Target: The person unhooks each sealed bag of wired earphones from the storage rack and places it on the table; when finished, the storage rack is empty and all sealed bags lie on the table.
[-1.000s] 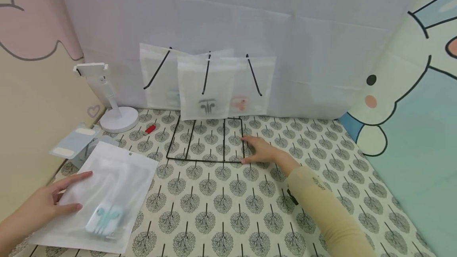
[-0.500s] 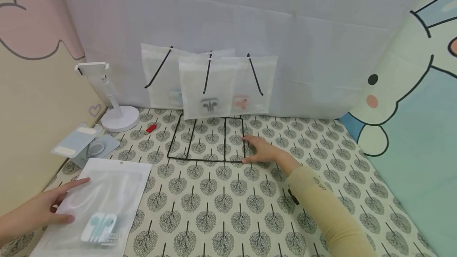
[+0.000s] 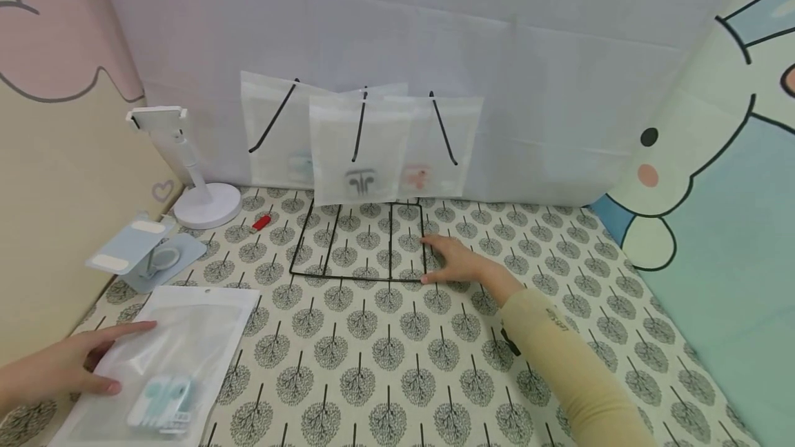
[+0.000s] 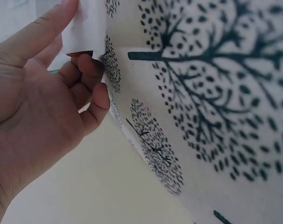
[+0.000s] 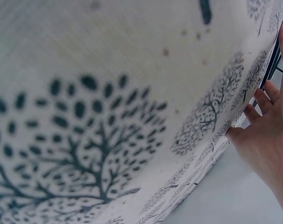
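At the front left, my left hand (image 3: 68, 364) holds the left edge of a white frosted zip bag (image 3: 199, 336). Through its clear side shows an earphone case (image 3: 163, 400) with pale teal earphones. The left wrist view has the thumb over the bag (image 4: 88, 32) and the other fingers curled at its edge. Further back, my right hand (image 3: 456, 261) rests beside a black wire rack (image 3: 390, 243), thumb and a fingertip touching its right side. Three similar bags hang on the rack's hooks, the middle one (image 3: 348, 130) in front, with dark earphones showing through.
A white phone stand (image 3: 208, 205) is at the back left, with a pale blue folding stand (image 3: 136, 247) nearer. Between stand and rack lies a red USB stick (image 3: 261, 223). A white cloth (image 3: 559, 74) hangs behind the patterned tablecloth (image 3: 497, 392).
My left hand has lowered the bag toward the front left, flatter to the tablecloth, uncovering the base of the blue stand. My right hand has stayed at the rack.
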A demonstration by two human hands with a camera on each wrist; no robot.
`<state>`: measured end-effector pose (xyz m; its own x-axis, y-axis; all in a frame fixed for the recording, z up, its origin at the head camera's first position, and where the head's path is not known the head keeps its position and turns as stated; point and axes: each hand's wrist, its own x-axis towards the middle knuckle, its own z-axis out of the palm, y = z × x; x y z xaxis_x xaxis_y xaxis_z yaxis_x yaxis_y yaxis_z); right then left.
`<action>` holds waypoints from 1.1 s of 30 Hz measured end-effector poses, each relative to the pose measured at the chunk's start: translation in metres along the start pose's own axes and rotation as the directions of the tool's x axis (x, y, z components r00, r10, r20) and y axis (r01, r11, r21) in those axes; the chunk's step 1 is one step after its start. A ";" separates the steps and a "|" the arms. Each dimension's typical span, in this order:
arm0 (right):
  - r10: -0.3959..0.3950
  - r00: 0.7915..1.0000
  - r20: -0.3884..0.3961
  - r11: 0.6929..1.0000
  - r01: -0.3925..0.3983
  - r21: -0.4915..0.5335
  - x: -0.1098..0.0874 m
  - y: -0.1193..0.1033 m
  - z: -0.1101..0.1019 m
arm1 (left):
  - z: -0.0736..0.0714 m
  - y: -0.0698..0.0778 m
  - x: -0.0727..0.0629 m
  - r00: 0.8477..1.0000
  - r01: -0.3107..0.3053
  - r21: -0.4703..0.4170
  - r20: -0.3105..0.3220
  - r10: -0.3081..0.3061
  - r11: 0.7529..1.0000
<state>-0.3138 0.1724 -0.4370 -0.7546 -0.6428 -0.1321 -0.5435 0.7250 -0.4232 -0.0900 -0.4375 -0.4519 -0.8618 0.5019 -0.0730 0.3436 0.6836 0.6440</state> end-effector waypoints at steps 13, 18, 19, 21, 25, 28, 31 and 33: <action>0.003 1.000 -0.003 1.000 -0.003 0.010 0.000 -0.001 -0.002 | -0.003 0.013 0.000 0.997 0.055 0.078 -0.057 -0.050 0.995; -0.012 1.000 -0.012 1.000 0.012 0.005 -0.001 0.001 -0.002 | -0.009 0.025 0.002 0.975 0.112 0.210 -0.214 -0.066 0.971; -0.010 1.000 -0.011 1.000 0.010 0.002 -0.001 0.001 -0.001 | -0.011 0.029 0.004 0.973 0.108 0.217 -0.222 -0.059 0.970; -0.004 1.000 -0.009 1.000 0.004 0.001 -0.002 0.001 -0.001 | -0.016 0.042 0.009 0.968 0.099 0.228 -0.247 -0.041 0.969; -0.004 1.000 -0.001 1.000 0.004 0.007 -0.002 0.002 0.001 | -0.027 0.069 0.026 0.958 0.024 0.277 -0.282 0.057 0.960; -0.008 1.000 0.001 1.000 0.008 0.015 -0.002 0.001 0.001 | -0.034 0.089 0.042 0.945 -0.013 0.307 -0.307 0.112 0.952; -0.005 1.000 0.003 1.000 0.005 0.022 -0.001 0.001 0.000 | -0.042 0.107 0.060 0.932 0.006 0.288 -0.347 0.099 0.958; -0.005 1.000 0.001 1.000 0.005 0.023 -0.001 0.001 0.000 | -0.049 0.116 0.073 0.925 0.019 0.256 -0.371 0.080 0.967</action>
<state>-0.3136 0.1735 -0.4372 -0.7518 -0.6462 -0.1308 -0.5384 0.7163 -0.4439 -0.1316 -0.3473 -0.3451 -0.9082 0.3228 0.2664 0.4114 0.8055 0.4265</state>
